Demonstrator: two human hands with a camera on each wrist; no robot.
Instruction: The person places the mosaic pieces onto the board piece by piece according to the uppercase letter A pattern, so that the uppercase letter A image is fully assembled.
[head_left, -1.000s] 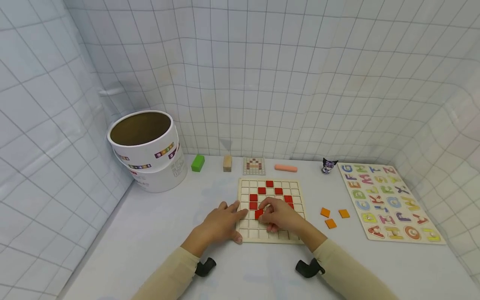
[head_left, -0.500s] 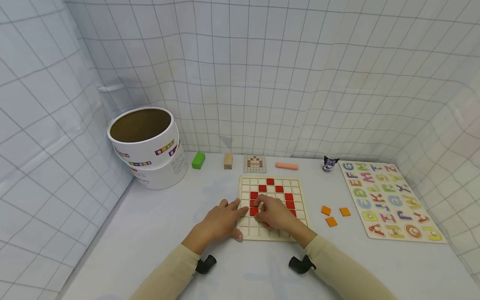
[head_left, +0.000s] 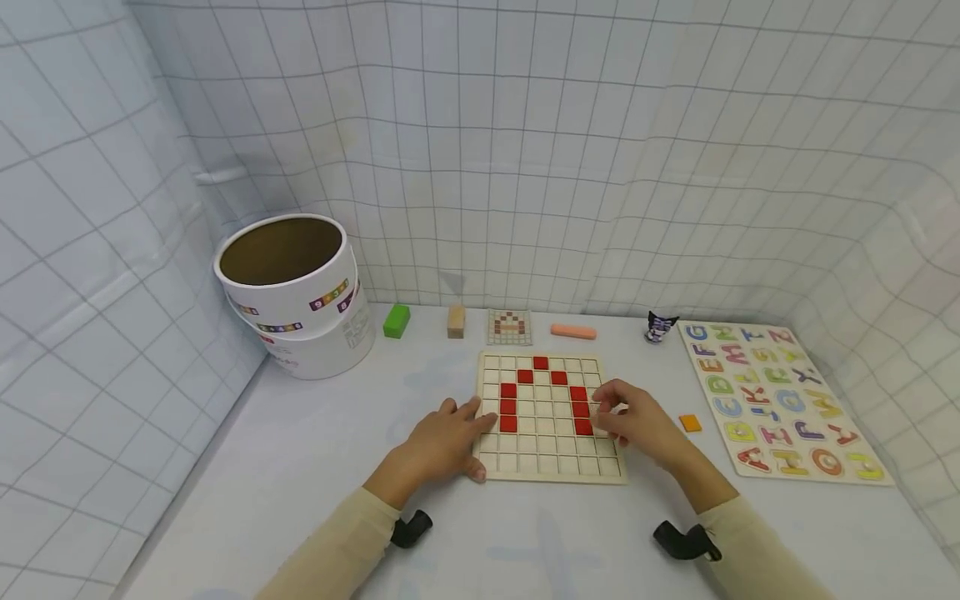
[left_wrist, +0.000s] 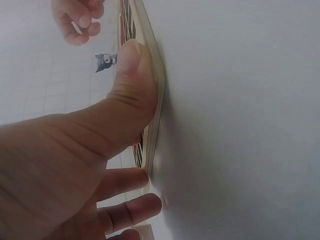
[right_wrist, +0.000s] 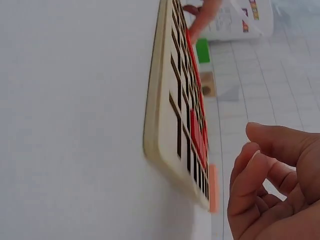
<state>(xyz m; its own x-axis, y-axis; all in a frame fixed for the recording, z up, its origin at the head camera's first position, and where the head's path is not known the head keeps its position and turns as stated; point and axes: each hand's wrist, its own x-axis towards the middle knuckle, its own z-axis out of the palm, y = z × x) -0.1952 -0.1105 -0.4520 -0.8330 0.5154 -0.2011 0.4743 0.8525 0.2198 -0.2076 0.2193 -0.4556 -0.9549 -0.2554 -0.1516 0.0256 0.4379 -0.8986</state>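
A wooden grid board (head_left: 551, 462) lies flat on the white table, with red tiles (head_left: 508, 407) set in it as an arch. My left hand (head_left: 450, 437) rests on the board's left edge with fingers straight, and its thumb (left_wrist: 131, 75) presses on the rim (left_wrist: 156, 115). My right hand (head_left: 637, 421) hovers at the board's right edge with fingers loosely curled and nothing in them (right_wrist: 270, 185). One orange tile (head_left: 689, 423) lies just right of that hand. The right wrist view shows the board (right_wrist: 167, 115) edge-on with its red tiles (right_wrist: 196, 135).
Two stacked white round tubs (head_left: 288, 283) stand at the back left. Along the back wall are a green block (head_left: 396, 321), a wooden block (head_left: 455, 321), a small pattern card (head_left: 509, 327), a salmon stick (head_left: 573, 332) and a small figurine (head_left: 659, 327). An alphabet puzzle (head_left: 772, 400) lies at the right.
My right hand left a red tile in the board's left column and moved right to the board's edge, now covering two orange tiles. The left hand has not moved.
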